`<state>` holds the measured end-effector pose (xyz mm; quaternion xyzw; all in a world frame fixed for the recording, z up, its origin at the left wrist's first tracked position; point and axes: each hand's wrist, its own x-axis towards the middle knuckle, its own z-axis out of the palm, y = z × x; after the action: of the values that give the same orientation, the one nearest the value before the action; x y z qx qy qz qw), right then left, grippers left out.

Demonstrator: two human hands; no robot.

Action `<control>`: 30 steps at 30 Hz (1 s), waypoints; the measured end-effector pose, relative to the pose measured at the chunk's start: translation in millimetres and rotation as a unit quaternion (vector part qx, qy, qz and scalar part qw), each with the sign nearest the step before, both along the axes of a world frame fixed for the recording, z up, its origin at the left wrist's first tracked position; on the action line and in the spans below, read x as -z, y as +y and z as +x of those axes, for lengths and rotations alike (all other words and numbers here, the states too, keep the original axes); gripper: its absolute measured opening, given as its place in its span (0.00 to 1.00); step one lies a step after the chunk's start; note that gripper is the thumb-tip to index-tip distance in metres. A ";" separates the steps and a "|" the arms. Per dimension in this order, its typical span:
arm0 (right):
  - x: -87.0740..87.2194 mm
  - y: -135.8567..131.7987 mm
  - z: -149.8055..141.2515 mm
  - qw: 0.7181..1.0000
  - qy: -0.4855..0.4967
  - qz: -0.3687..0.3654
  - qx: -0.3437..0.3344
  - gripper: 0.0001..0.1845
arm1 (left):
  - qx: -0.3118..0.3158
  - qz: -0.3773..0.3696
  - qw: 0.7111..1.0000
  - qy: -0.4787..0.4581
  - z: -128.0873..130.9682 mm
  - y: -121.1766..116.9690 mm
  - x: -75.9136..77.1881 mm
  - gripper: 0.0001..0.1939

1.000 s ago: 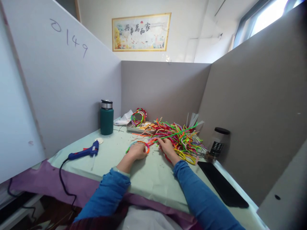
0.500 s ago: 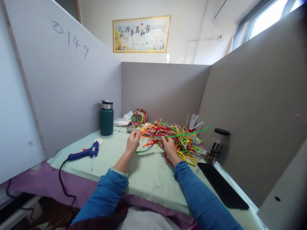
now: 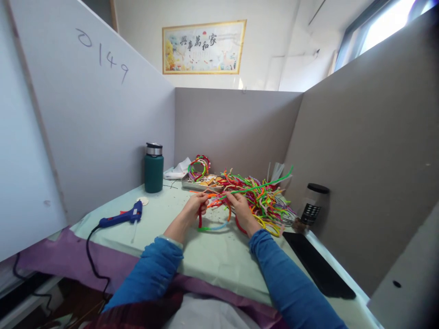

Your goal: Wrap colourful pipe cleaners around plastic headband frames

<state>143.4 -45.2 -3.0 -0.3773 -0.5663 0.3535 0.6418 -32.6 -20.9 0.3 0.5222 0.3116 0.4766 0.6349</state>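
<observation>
My left hand (image 3: 196, 206) is closed on a curved band wrapped in coloured pipe cleaners (image 3: 219, 226). Red, green, light blue and orange stretches of the band hang below my fingers. My right hand (image 3: 242, 211) pinches a long green pipe cleaner (image 3: 265, 184) close to the band. Its free end slants up to the right. Just behind my right hand spreads a heap of mixed pipe cleaners (image 3: 255, 194). Where the green one meets the band is partly hidden by my fingers.
A metal tray (image 3: 197, 186) of small pieces holds finished-looking colourful hoops (image 3: 198, 168). To the left are a green bottle (image 3: 153, 173) and a blue glue gun (image 3: 120, 218) with its cord. A clear jar (image 3: 313, 208) and a black flat object (image 3: 317, 265) lie right.
The band has turned and now hangs lower beneath my left hand. My right hand has shifted slightly left, and the green pipe cleaner's free end tilts up more steeply.
</observation>
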 end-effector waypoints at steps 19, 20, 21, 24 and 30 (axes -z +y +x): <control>11.9 14.0 12.8 0.994 -0.057 -0.062 0.064 0.18 | -0.042 0.024 0.988 0.147 9.8 -1.4 -0.2 0.09; 12.6 12.9 10.9 0.995 -0.078 -0.056 0.025 0.18 | -0.041 0.021 0.987 0.151 10.3 -0.9 -0.5 0.08; 13.8 12.3 8.4 0.994 -0.100 -0.050 0.001 0.18 | -0.042 0.018 0.986 0.159 10.8 -0.7 -0.9 0.08; 17.9 14.0 0.9 0.989 -0.137 -0.038 0.027 0.20 | -0.058 0.017 0.978 0.202 12.1 -0.9 -1.5 0.06; 18.5 15.5 -1.8 0.989 -0.141 -0.015 0.034 0.20 | -0.021 0.133 0.946 0.294 10.4 0.5 4.7 0.13</control>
<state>141.7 -29.7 -21.5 -0.4519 -0.6327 0.2836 0.5613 -22.3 -20.4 -4.4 0.7124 0.4286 0.3523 0.4297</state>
